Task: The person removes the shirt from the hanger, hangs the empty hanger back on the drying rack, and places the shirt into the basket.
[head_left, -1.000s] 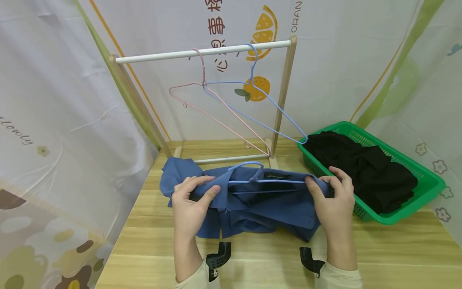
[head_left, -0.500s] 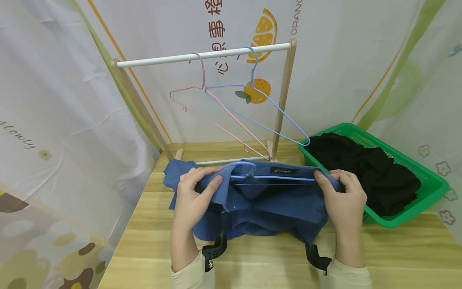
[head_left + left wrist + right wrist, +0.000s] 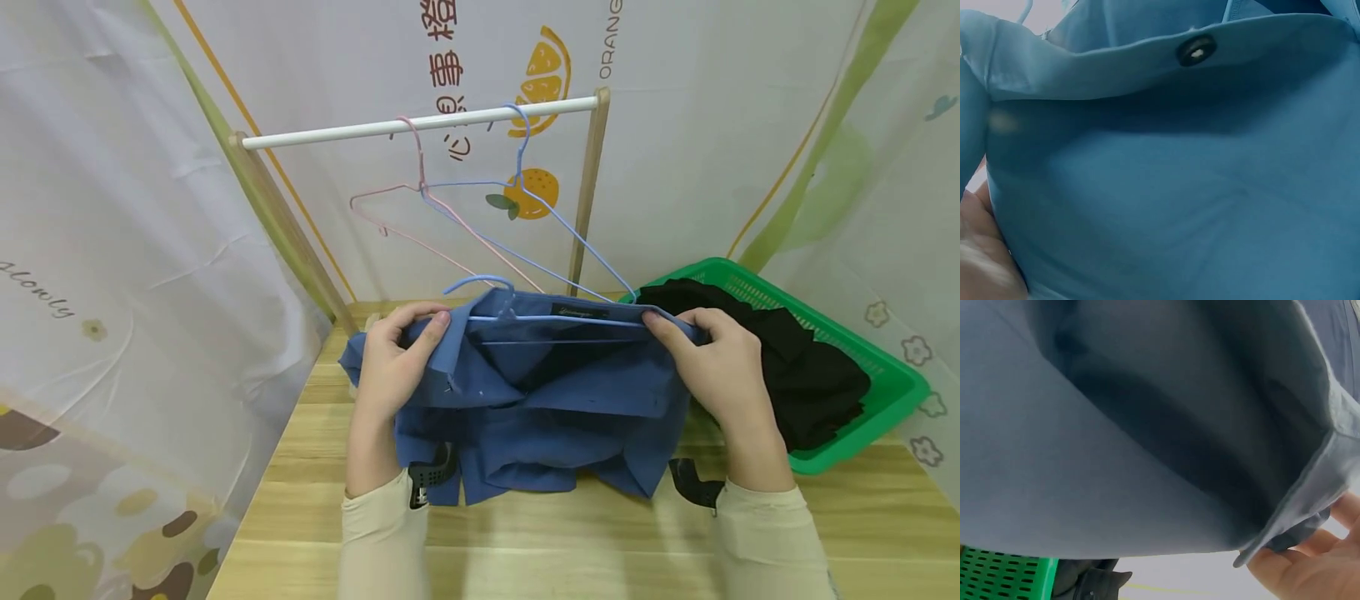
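A blue shirt hangs on a light blue wire hanger, held above the wooden table. My left hand grips the shirt's left shoulder over the hanger's end. My right hand grips the right shoulder the same way. The hanger's hook sticks up by my left hand. In the left wrist view blue cloth with a dark button fills the frame. Shirt fabric also fills the right wrist view, with my fingertips at the lower right.
A wooden rack with a white rail stands at the back, carrying a pink hanger and a blue hanger. A green basket with black clothes sits at the right. Curtains close in both sides.
Both hands have lifted the shirt and its hanger up off the table and toward the rack. The shirt's lower part now hangs free.
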`<state>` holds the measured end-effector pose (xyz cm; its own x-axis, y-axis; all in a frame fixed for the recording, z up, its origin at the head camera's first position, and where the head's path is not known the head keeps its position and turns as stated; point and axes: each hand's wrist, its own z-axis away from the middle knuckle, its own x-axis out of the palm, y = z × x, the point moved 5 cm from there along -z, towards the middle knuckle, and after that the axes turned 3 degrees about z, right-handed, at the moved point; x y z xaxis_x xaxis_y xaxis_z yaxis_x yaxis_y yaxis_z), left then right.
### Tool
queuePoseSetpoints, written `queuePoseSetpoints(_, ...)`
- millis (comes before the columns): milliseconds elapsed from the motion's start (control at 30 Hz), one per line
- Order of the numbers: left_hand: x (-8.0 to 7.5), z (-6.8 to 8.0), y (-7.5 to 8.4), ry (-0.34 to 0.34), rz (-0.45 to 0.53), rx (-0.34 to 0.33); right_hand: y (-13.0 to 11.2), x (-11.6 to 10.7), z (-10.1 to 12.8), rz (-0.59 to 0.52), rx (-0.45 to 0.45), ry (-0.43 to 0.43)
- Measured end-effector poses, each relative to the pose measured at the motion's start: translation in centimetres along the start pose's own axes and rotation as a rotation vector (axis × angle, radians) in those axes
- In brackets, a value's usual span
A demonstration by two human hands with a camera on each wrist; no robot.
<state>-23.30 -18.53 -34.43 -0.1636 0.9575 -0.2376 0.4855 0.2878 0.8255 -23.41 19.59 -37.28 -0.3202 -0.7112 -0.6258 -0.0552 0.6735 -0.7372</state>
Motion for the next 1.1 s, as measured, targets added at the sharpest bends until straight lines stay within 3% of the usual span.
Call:
queuePoseSetpoints(167, 0.1, -0.8, -0.6, 0.016, 0.018, -0.011, 0.5, 0.4, -0.8, -0.016, 0.054, -0.025)
queuePoseSetpoints(400, 0.4, -1.7, -0.9, 0.024, 0.031, 0.033, 1.2, 1.0, -1.5, -0.108, 0.102, -0.023)
queuePoseSetpoints(700, 0.9, -0.9, -1.6, -0.089, -0.048, -0.021, 1.7, 1.5, -1.6, -0.264, 0.09, -0.034)
queuePoseSetpoints(933, 0.8, -0.9, -1.5, -0.022, -0.039, 0.024, 1.3, 1.8, -1.5, -0.301, 0.05, -0.086)
queuePoseSetpoints(1033, 0.7, -0.9, -1.5, -0.012, -0.016, 0.024, 1.3, 1.9, -1.5, -0.382, 0.055, -0.116)
queuePoseSetpoints(1100, 0.6, -0.9, -1.4, -0.002, -0.005, 0.02, 1.3, 2.1, -1.5, -0.499, 0.063, -0.157)
